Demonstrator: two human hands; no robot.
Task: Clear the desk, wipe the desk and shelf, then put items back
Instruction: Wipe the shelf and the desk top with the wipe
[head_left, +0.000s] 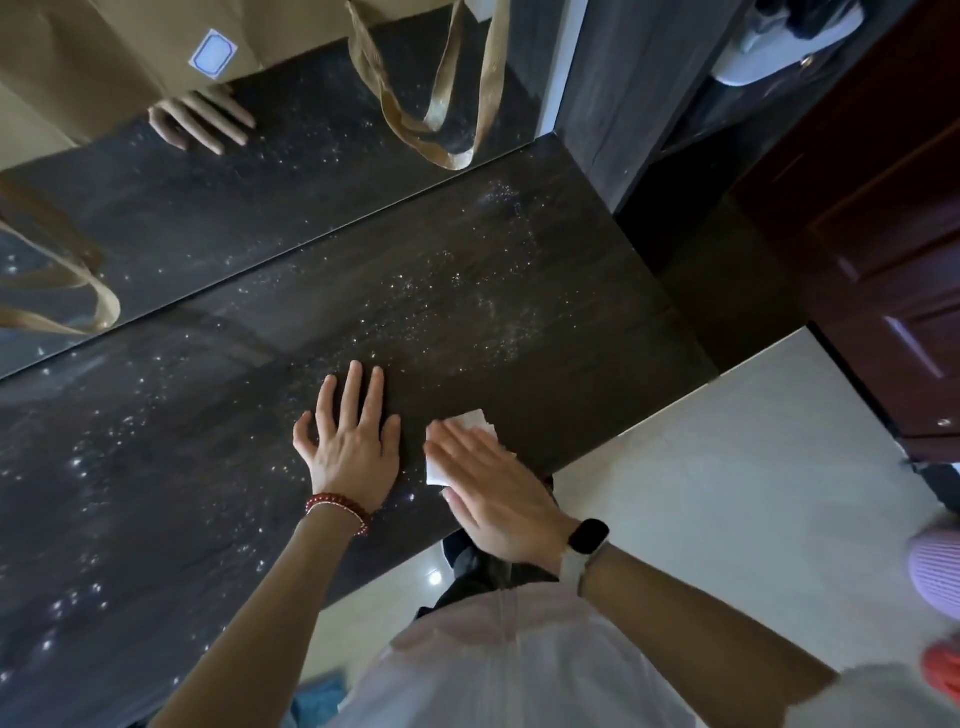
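Dark desk top dusty ahead of both hands: left hand flat, bracing; right hand flat on white wipe, sweep forward, overlapping passes.

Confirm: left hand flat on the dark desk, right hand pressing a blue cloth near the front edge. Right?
One thing is off: the cloth is white, not blue. The head view shows the right hand pressing flat on a white wipe near the front edge of the dark desk, while the left hand lies flat on the desk beside it.
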